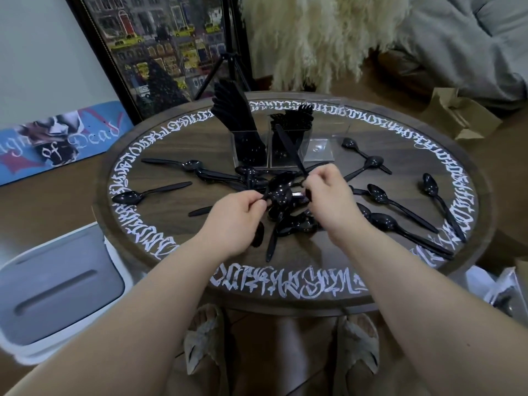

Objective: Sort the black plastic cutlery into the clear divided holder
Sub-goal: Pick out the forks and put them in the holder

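A clear divided holder (320, 151) stands at the back of the round table. Its left compartment holds black knives (231, 110), the middle one black forks (297, 121), and the right one looks empty. Several black spoons (380, 194) lie scattered over the tabletop, with a pile of them (288, 221) at the centre. My left hand (237, 215) pinches a black spoon (281, 192) over that pile. My right hand (328, 190) grips a black knife (288, 148) whose blade points up toward the holder.
The round wooden table (177, 144) has white lettering around its rim. A white bin (57, 287) stands at the left, cardboard (460, 115) at the right, and a framed picture (160, 47) and tripod (228, 64) behind. My slippered feet (205, 341) are under the table's front edge.
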The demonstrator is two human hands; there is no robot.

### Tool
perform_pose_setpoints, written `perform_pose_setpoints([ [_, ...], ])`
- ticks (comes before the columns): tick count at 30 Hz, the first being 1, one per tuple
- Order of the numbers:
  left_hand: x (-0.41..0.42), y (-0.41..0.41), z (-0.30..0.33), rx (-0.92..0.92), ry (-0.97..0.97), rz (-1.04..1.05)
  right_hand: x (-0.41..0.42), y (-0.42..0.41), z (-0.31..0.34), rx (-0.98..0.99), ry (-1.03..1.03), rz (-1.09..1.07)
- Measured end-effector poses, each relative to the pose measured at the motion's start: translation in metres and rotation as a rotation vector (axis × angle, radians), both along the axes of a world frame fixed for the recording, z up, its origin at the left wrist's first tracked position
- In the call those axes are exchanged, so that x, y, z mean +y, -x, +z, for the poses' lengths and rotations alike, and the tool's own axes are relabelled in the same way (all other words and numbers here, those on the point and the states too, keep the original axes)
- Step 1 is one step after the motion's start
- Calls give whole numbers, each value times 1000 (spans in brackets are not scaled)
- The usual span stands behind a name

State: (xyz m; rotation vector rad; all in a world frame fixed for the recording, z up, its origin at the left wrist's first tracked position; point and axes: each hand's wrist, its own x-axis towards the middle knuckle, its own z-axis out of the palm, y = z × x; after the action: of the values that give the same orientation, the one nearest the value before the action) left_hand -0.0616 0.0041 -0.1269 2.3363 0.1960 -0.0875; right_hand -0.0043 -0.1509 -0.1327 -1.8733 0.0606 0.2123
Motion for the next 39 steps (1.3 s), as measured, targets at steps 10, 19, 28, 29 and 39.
perform_pose_setpoints([
  [10, 30, -3, -6, 35, 117, 129, -16, 8, 8, -99, 317, 318],
  [19, 11, 3, -11, 86, 133, -73, -8, 8, 4, 5, -32, 200],
  [28, 2, 6, 2, 68, 165, -189, -12, 4, -1, -160, 129, 83],
  [29, 1, 6, 2, 67, 145, -204, -13, 4, 0, -176, 124, 91],
  [39, 2, 6, 0, 13, -229, -119, -7, 11, -5, -221, 223, 212],
])
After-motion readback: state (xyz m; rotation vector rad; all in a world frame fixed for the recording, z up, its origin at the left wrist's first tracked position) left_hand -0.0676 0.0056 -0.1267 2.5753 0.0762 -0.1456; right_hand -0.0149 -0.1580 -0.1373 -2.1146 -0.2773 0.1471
